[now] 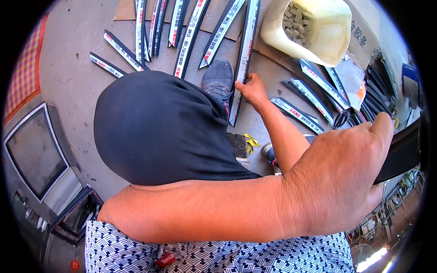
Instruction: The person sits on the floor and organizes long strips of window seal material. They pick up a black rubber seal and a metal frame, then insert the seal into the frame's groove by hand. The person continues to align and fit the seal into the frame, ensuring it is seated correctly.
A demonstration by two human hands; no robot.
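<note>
Patterned blue-and-white shirt (218, 257) fills the bottom edge, closest to the lens. Just above it the left forearm crosses the frame from left to right. The left hand (341, 177) is clamped on a dark curved strip (403, 152) at the right rim, thumb over the top edge and fingers wrapped behind it. The strip is held up close to the camera, off the floor.

Black trouser knee (154, 127) is bent up in the middle. A grey shoe (218, 77) is past it, and a second shoe (269, 154) is beside the right forearm. A yellow scrap (250, 142) lies on the concrete floor (73, 77) between them.

The right hand (252, 90) reaches forward, fingers curled against the edge of a long black-and-white strip (244, 54) lying on the floor. Cannot tell if it pinches the strip or only touches it.

More strips of the same kind (182, 27) fan out farther back, partly on cardboard (125, 10), and others (309, 95) lie to the right. Black scissors (340, 120) are among those. A cream cut-open plastic jug (318, 27) with small blocks inside is at the far top right. A framed panel (34, 152) lies at far left.
</note>
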